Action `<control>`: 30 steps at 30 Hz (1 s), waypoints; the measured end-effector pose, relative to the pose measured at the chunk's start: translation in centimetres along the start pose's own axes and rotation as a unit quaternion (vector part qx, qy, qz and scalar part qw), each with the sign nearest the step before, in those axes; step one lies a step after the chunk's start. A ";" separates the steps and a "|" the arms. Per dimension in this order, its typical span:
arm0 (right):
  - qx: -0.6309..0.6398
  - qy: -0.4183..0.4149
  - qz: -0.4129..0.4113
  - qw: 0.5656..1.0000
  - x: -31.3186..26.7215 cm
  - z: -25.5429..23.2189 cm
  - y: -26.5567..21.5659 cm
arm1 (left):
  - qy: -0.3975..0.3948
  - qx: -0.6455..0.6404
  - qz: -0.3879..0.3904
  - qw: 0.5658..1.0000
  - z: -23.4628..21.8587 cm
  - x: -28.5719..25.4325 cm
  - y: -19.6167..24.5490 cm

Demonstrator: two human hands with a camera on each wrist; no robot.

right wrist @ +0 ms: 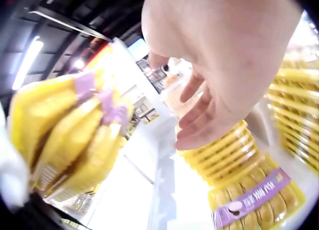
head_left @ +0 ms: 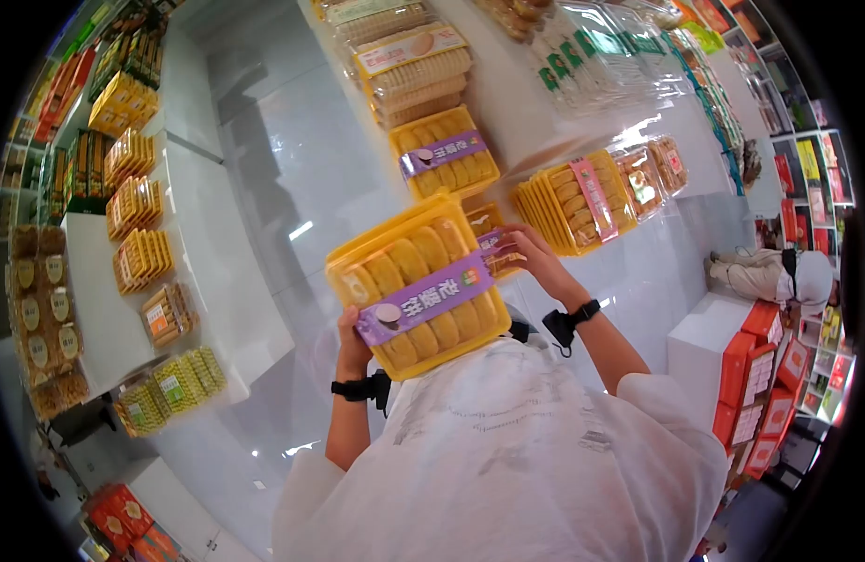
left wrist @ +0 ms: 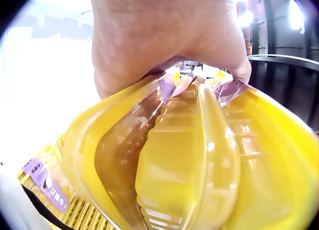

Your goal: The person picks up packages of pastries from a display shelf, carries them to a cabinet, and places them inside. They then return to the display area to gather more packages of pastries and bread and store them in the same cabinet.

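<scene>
While the left hand (head_left: pixel 351 332) pinches at least three packs (right wrist: pixel 75 135) together at their banded edge, the right hand (head_left: pixel 543 267) reaches over the near left part of the tabletop (head_left: pixel 507 112), fingers extended, slightly bent and holding nothing. The held packs are off the tabletop, in front of the person's shirt (head_left: pixel 507 450), and splay apart below the left hand. On the tabletop, a similar stack (right wrist: pixel 219 160) stands near the left edge, with a banded pack (right wrist: pixel 259 195) just in front; a pink-banded stack (head_left: pixel 568 201) stands by the near edge. Whether the right fingertips touch anything cannot be told.

The step in hand is judged to be handling packs at the stack, by collecting or by setting down; the pictures do not settle which. The next move appears to call for a careful right-hand placement at the banded pack, with the left pinch kept firm against slipping.

Labels: the front pack's purple band (head_left: pixel 423 298) appears to read 老婆饼, inverted to the head view, beside a round picture. The pink band's writing is not legible with confidence.
</scene>
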State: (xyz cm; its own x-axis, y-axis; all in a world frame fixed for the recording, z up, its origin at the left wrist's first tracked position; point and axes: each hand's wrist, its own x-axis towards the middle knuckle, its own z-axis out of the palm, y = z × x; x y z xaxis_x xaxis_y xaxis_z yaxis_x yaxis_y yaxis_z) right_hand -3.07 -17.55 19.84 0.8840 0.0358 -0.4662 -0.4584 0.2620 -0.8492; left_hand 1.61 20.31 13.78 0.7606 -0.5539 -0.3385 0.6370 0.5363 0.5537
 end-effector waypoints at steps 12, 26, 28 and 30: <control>-0.419 0.253 0.205 0.848 11.8 -9.2 20.0 | 0.117 0.042 0.060 0.990 -0.1 -4.0 1.0; -0.344 0.210 0.119 0.907 11.5 -12.7 21.9 | 0.148 0.054 0.101 0.982 2.0 -4.9 2.4; -0.300 0.213 0.034 0.929 11.9 -12.2 22.4 | 0.174 0.064 0.108 0.977 -0.3 -5.0 2.1; -0.243 0.167 -0.046 0.954 15.0 -15.3 29.3 | 0.249 0.120 0.124 0.953 0.8 -4.3 2.4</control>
State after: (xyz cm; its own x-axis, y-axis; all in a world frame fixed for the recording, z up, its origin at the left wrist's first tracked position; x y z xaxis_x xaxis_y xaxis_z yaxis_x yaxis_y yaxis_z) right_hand -4.62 -24.11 -15.81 0.8809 -0.2970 -0.3684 -0.4410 -0.2328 -0.8668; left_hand -0.23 23.50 17.16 0.8874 -0.0260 -0.4602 0.4278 0.4181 0.8014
